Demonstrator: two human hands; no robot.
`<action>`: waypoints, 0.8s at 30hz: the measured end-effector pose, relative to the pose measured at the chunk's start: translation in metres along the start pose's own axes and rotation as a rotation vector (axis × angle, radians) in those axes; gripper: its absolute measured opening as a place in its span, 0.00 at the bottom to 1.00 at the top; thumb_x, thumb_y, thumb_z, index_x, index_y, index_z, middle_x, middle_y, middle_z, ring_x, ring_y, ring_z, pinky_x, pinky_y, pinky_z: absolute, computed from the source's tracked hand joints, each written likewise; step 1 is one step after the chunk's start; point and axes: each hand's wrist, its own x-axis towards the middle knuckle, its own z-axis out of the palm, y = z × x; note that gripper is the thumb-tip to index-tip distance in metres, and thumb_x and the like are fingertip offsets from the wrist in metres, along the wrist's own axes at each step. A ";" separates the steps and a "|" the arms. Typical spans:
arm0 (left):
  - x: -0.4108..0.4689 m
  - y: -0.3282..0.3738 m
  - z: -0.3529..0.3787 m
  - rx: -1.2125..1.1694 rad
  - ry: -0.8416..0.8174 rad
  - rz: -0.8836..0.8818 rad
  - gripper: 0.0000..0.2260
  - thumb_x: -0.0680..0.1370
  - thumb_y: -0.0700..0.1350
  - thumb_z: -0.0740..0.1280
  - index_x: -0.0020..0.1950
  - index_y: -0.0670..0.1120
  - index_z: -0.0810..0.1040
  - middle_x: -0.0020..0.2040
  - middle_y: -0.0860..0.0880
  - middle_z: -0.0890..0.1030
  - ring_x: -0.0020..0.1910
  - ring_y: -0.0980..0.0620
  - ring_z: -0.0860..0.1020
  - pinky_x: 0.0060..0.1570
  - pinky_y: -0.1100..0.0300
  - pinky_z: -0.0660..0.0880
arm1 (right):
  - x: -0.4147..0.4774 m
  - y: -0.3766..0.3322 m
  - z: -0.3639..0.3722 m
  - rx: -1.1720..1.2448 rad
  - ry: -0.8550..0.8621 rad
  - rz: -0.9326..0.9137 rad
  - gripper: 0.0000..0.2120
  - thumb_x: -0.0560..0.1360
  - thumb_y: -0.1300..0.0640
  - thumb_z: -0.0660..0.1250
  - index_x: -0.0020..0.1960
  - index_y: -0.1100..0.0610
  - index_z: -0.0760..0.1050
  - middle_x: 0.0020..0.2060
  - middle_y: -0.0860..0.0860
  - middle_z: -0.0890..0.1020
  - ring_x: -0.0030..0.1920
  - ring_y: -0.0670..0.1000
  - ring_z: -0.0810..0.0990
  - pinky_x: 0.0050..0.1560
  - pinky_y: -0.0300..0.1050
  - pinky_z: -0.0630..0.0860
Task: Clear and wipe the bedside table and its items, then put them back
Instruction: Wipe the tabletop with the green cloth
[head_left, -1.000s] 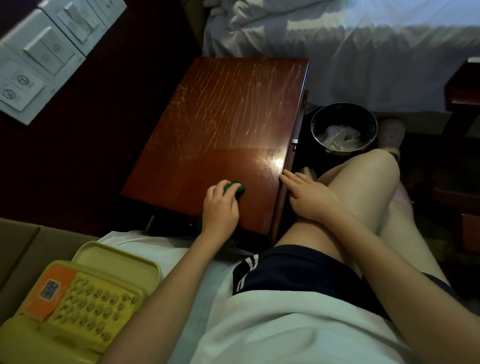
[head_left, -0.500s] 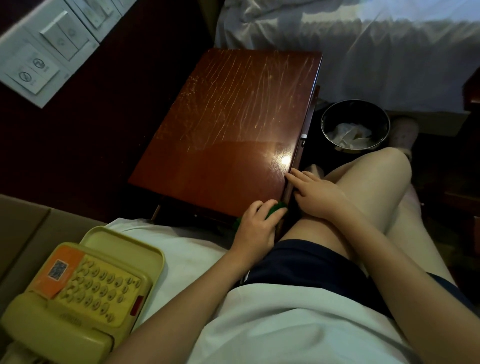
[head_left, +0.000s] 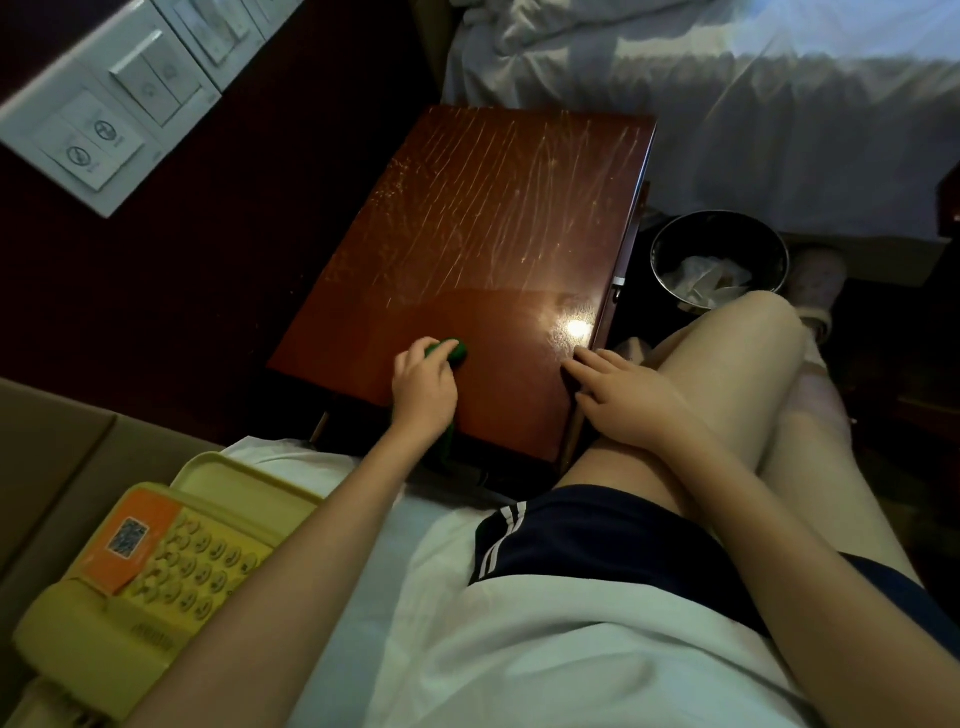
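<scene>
Table: the reddish-brown polished wooden bedside table (head_left: 483, 223) fills the middle of the frame. Nothing stands on its top.
Surface: pale streaks run over the upper part of the top. The lower band is darker and more even, with a bright glare spot near the right edge.
Cloth: a small bunched green cloth (head_left: 453, 349) lies on the lower-left part of the top, and a tail of it hangs down past the near edge.
Left hand: the left hand (head_left: 423, 387) has its fingers curled over the cloth and clamps it against the wood, likely so that pressure goes straight into the wipe.
Right hand: the right hand (head_left: 623, 402) lies with fingers straight and spread, holding nothing. The fingertips reach the table's right edge and the palm lies on the raised knee, apparently to brace the body.
Telephone: a yellow plastic push-button telephone (head_left: 156, 566) with an orange label sits at lower left on the white bed sheet (head_left: 332, 473), well apart from the table, apparently set aside to bare the top.
Bin: a round dark metal waste bin (head_left: 662, 260) stands on the floor just right of the table. Crumpled pale paper (head_left: 706, 278) lies inside, and how full the bin is cannot be told.
Wall: a white wall switch panel (head_left: 104, 114) occupies the upper left.
Stage: judged to be mid-wipe, with the telephone not yet put back.
</scene>
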 end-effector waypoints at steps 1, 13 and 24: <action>0.005 0.007 0.002 -0.014 0.014 -0.067 0.17 0.82 0.39 0.53 0.70 0.46 0.71 0.70 0.46 0.67 0.67 0.46 0.62 0.64 0.55 0.61 | 0.001 -0.002 0.000 -0.008 -0.002 -0.010 0.24 0.82 0.51 0.48 0.77 0.49 0.49 0.77 0.48 0.50 0.76 0.51 0.49 0.71 0.49 0.60; -0.029 0.053 0.035 0.129 -0.037 0.427 0.23 0.76 0.45 0.50 0.65 0.42 0.75 0.62 0.41 0.76 0.57 0.40 0.73 0.54 0.49 0.72 | 0.028 -0.017 0.008 0.003 0.113 0.014 0.27 0.80 0.50 0.51 0.77 0.51 0.48 0.77 0.51 0.51 0.76 0.52 0.50 0.73 0.48 0.51; 0.040 -0.019 -0.001 0.206 0.045 0.300 0.17 0.79 0.38 0.59 0.66 0.45 0.75 0.65 0.42 0.74 0.62 0.41 0.69 0.58 0.51 0.68 | 0.042 -0.021 0.011 -0.082 0.107 -0.025 0.26 0.81 0.49 0.51 0.77 0.50 0.48 0.77 0.49 0.49 0.76 0.52 0.45 0.74 0.52 0.43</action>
